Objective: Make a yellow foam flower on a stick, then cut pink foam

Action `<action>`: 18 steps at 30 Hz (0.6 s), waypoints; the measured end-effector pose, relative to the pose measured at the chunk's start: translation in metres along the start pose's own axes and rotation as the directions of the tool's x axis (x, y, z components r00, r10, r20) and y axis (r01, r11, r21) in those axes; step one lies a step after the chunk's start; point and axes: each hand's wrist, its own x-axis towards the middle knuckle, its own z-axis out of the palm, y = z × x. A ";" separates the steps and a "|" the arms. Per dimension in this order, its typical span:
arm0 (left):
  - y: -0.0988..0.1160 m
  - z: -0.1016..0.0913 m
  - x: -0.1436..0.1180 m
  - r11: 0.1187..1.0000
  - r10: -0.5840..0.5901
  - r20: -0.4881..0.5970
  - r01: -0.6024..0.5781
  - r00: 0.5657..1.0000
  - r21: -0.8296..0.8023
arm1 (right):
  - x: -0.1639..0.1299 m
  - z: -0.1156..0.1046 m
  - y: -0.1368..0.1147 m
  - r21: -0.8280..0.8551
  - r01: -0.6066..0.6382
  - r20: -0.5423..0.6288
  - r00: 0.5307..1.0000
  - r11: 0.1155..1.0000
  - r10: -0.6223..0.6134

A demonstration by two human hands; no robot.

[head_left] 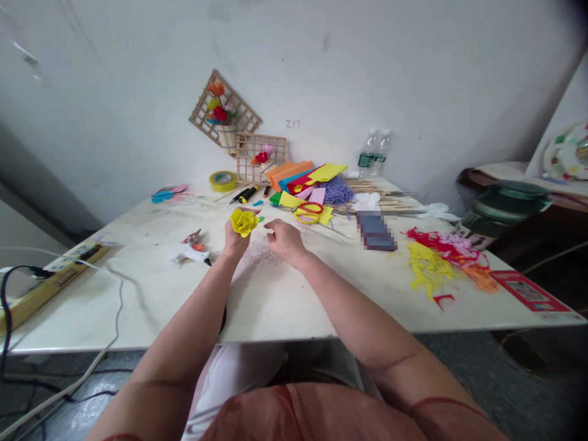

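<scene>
Above the middle of the table, my left hand (pixel 236 246) is closed around the base of a yellow craft flower (pixel 244 222) whose ruffled petals face me. A small green piece (pixel 261 218) sticks out to the right of the flower. Just right of it is my right hand (pixel 285 241), its fingers curled in and thumb and forefinger close together; whatever is between them is too small to make out. To the left lies a white glue gun (pixel 190 253) with a black tip. Beyond both hands are yellow- and red-handled scissors (pixel 309 212).
Colored felt sheets (pixel 294 177), purple yarn (pixel 337 190) and thin sticks (pixel 381 188) lie at the back. Felt scraps (pixel 429 266) and a pixelated dark object (pixel 376 231) are on the right. A power strip (pixel 59 278) with cables runs along the left edge. Lattice frames (pixel 261 147) with flowers lean on the wall.
</scene>
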 end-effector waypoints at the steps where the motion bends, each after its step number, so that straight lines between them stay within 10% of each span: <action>1: 0.001 0.003 0.000 0.999 -0.006 -0.024 0.005 1.000 -0.039 | -0.001 0.002 0.000 -0.002 0.000 0.009 1.000 1.000 0.000; 18: 0.041 0.016 -0.013 0.981 0.112 0.049 -0.102 0.992 -0.166 | 0.002 0.022 0.003 -0.127 0.009 0.154 0.988 0.992 0.011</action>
